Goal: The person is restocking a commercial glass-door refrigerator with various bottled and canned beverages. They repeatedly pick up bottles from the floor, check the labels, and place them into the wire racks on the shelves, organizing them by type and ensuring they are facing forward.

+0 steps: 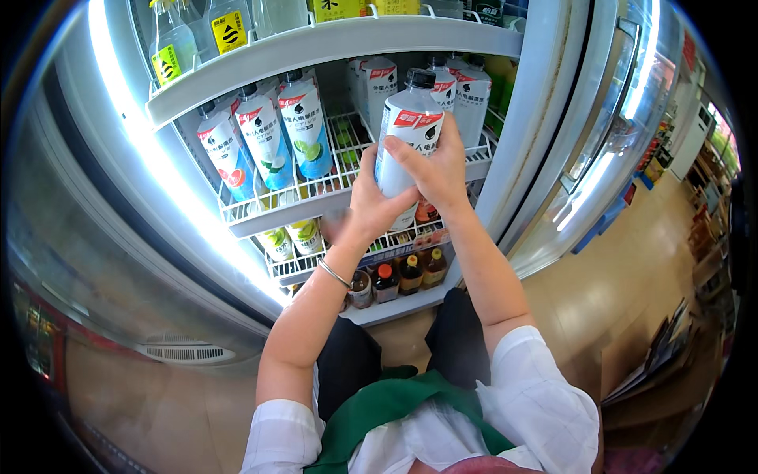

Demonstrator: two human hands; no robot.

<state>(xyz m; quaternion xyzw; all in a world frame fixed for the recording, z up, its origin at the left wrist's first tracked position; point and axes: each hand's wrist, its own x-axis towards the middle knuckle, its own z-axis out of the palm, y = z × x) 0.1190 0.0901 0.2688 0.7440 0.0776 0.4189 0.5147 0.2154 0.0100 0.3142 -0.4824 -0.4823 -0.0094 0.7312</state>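
Note:
Both my hands hold one white-labelled drink bottle (408, 133) with a black cap, slightly tilted in front of a wire fridge shelf. My left hand (376, 204) grips its lower left side. Around its right side and front wraps my right hand (435, 160), the thumb lying across the label. Behind it, similar white bottles (472, 101) stand at the right of the same shelf. On the left of that shelf, blue-and-white bottles (304, 130) form rows, with a lime picture on the nearest one's label. Between the two groups, the bare wire shelf (346, 142) shows.
Above runs a shelf with a pale front rail (331, 44) carrying more bottles. Lower shelves hold green-and-white bottles (305, 236) and dark bottles with coloured caps (386, 284). A fridge door with a metal handle (607, 106) stands at right. Flattened cardboard (657, 367) leans at lower right.

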